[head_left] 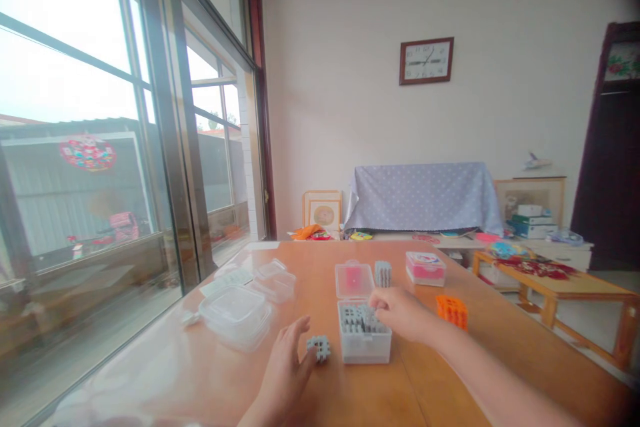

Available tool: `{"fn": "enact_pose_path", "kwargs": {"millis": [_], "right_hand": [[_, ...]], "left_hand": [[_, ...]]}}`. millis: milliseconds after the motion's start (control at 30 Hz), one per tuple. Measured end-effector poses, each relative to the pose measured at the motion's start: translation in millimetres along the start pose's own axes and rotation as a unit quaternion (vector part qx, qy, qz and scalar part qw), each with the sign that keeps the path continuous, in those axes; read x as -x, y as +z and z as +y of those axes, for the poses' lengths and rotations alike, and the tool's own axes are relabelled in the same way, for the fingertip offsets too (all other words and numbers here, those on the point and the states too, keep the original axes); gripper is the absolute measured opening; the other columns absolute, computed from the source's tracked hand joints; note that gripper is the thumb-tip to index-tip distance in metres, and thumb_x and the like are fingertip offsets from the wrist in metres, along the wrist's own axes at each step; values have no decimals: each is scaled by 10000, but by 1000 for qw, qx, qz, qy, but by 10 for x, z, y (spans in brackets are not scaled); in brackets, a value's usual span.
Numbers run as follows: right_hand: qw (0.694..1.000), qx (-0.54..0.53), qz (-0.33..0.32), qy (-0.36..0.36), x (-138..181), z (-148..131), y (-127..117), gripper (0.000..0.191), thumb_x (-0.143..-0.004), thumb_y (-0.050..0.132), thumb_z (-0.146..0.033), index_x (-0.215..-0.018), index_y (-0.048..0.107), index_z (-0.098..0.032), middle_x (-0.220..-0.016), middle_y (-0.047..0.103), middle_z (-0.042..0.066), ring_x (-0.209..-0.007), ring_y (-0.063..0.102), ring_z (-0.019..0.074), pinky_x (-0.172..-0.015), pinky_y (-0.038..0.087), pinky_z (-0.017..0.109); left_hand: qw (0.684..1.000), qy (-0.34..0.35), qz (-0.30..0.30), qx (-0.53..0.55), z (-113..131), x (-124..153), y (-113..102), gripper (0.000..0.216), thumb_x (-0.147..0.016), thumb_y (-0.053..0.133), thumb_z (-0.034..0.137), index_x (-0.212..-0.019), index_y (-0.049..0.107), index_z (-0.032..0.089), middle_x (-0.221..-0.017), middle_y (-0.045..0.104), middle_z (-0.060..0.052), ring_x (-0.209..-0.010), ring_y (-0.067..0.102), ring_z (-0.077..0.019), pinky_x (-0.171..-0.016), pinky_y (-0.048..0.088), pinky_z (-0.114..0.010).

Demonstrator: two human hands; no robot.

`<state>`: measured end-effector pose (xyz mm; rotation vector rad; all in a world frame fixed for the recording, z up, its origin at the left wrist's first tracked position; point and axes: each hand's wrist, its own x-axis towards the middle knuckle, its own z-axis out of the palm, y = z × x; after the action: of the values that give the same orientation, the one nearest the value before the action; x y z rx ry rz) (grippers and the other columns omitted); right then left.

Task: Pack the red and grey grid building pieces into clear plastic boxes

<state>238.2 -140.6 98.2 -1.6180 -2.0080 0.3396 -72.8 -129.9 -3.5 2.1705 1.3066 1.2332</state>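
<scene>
A clear plastic box point(366, 349) stands on the table with several grey toothed plastic pieces point(357, 320) inside. Its lid point(354, 280), with a pink patch, is flipped open toward the back. My right hand point(403, 312) reaches over the box's right rear part, fingers pinched together at the grey pieces; what lies between the fingertips is hidden. To the left of the box, my left hand point(287, 360) hovers low with fingers apart. Its thumb is at the left edge of a small grey interlocking piece point(320, 349) on the table; whether they touch is unclear.
Behind the box stands a grey stack point(383, 273), with a pink-and-clear box point(425, 269) farther right. An orange stack point(452, 312) sits near my right forearm. Clear containers point(235, 315) are at left on the wooden table point(400, 380), beside a window point(90, 147).
</scene>
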Motion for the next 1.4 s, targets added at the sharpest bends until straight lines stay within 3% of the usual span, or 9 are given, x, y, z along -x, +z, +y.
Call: {"fn": "enact_pose_path", "kwargs": {"millis": [167, 467, 767, 1000, 1200, 1400], "right_hand": [[999, 32, -7, -2, 23, 18, 27, 248, -730, 575, -143, -906, 720, -242, -832, 687, -8, -777, 597, 153, -693, 349, 229], [996, 83, -33, -16, 85, -71, 65, 214, -743, 548, -144, -820, 726, -234, -822, 676, 10, -722, 598, 147, -631, 331, 225], [995, 77, -62, -34, 69, -47, 109, 216, -760, 516, -133, -736, 715, -214, -768, 694, 18, -792, 613, 171, -672, 347, 234], [993, 68, -84, -40, 59, -29, 106, 208, -792, 505, -170, -777, 708, -211, -774, 689, 21, -839, 609, 186, -699, 366, 241], [988, 69, -132, -42, 81, -13, 74, 146, -725, 599, -191, -812, 708, -233, -717, 673, 6, -816, 592, 198, -697, 381, 257], [989, 58, -132, -38, 100, 38, 102, 318, -644, 621, -180, -942, 710, -245, -902, 637, 21, -825, 584, 175, -662, 370, 238]], "left_hand": [[998, -48, -29, -4, -119, 12, 68, 482, -860, 554, 339, -1324, 547, 209, -1281, 654, -104, -1223, 595, -256, -1062, 450, -412], [993, -78, -87, -24, -50, -22, 131, 603, -772, 641, 347, -1352, 534, 220, -1363, 610, -115, -1307, 516, -311, -1124, 352, -446], [992, -67, -100, -42, -17, -54, 112, 538, -749, 612, 298, -1282, 578, 241, -1286, 647, -91, -1245, 533, -303, -1087, 366, -419], [985, -61, -125, -99, -34, -49, 125, 520, -803, 548, 310, -1314, 536, 216, -1331, 619, -83, -1272, 512, -259, -1086, 355, -349], [982, -59, -127, -125, -13, -50, 118, 504, -820, 519, 327, -1312, 534, 220, -1335, 620, -70, -1271, 520, -247, -1076, 365, -324], [984, -57, -122, -120, 17, -35, 99, 497, -818, 522, 328, -1304, 541, 221, -1329, 625, -66, -1267, 525, -246, -1079, 371, -327]]}}
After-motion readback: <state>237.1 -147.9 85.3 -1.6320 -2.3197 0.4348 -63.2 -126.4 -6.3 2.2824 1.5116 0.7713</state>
